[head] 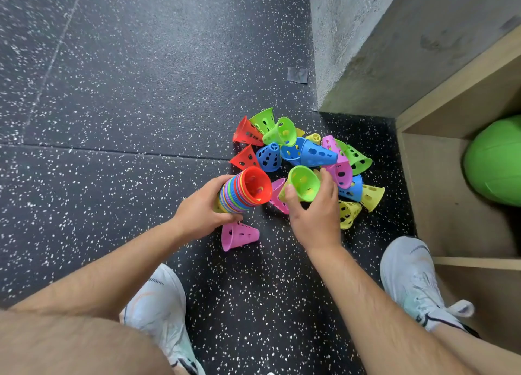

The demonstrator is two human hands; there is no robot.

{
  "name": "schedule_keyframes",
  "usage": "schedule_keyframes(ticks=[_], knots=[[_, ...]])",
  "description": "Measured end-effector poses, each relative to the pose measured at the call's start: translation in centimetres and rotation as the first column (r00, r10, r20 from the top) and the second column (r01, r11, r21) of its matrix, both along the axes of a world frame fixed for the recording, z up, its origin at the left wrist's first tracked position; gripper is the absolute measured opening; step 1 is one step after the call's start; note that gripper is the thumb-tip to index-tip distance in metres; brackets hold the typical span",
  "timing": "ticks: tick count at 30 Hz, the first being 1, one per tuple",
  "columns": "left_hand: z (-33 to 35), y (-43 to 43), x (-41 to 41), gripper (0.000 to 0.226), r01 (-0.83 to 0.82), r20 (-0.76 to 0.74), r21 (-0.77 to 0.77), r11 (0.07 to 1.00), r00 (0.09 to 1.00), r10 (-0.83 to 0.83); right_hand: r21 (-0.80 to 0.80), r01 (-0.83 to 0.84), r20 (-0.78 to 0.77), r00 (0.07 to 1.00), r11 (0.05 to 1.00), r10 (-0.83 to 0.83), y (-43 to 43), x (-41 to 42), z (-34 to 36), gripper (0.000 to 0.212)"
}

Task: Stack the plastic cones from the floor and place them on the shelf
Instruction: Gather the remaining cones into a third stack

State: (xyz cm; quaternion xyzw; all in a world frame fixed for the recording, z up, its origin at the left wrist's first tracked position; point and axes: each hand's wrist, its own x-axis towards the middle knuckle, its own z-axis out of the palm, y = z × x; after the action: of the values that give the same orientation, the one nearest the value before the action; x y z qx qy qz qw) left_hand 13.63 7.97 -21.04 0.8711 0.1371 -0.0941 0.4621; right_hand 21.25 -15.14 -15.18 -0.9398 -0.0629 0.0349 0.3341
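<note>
Green ball, 2 white sneakers, grey concrete pillar, tape patch nr it

One wide-angle head camera looks steeply down at the speckled floor — close above the forearms, shoes along the bottom, shelf at right.

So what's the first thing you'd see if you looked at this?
The bright pile of cones on the dark speckled floor jumps out first. The left hand grips a rainbow stack, and the right hand holds a green cone beside it. A big green ball sits in the wooden shelf on the right.
</note>
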Motion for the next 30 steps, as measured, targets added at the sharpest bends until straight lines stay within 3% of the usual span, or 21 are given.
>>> schedule_keyframes(ticks=[3, 8, 14, 17, 25, 30], knots=[[0.1, -0.1, 0.1, 0.080, 0.012, 0.017, 0.018, 1.000, 1.000, -0.012, 0.120, 0.059, 0.016, 0.998, 0.991, -0.061, 0.6, 0.6, 1.0, 0.087], [0.4, -0.1, 0.1, 0.080, 0.007, 0.016, 0.028, 1.000, 1.000, -0.007, 0.160, -0.088, -0.031, 0.995, 0.983, 0.095, 2.6, 0.4, 1.4, 0.085], [0.2, -0.1, 0.0, 0.083, 0.013, 0.015, 0.033, 0.999, 1.000, -0.013, 0.114, -0.280, -0.253, 0.920, 0.953, 0.300, 3.8, -0.8, 0.2, 0.077], [0.3, -0.3, 0.1, 0.083, 0.009, 0.017, 0.047, 0.999, 1.000, -0.010, 0.183, -0.273, -0.326, 0.889, 0.944, 0.320, 3.9, -0.7, -0.3, 0.079], [0.2, -0.3, 0.2, 0.082, 0.016, 0.015, 0.044, 0.999, 1.000, -0.017, 0.161, -0.295, -0.299, 0.895, 0.942, 0.332, 3.2, -0.6, 0.3, 0.073], [-0.3, 0.0, 0.0, 0.084, 0.007, 0.023, 0.024, 1.000, 1.000, -0.007, 0.148, -0.128, -0.201, 0.967, 0.981, 0.156, 2.1, -1.6, 0.3, 0.019]])
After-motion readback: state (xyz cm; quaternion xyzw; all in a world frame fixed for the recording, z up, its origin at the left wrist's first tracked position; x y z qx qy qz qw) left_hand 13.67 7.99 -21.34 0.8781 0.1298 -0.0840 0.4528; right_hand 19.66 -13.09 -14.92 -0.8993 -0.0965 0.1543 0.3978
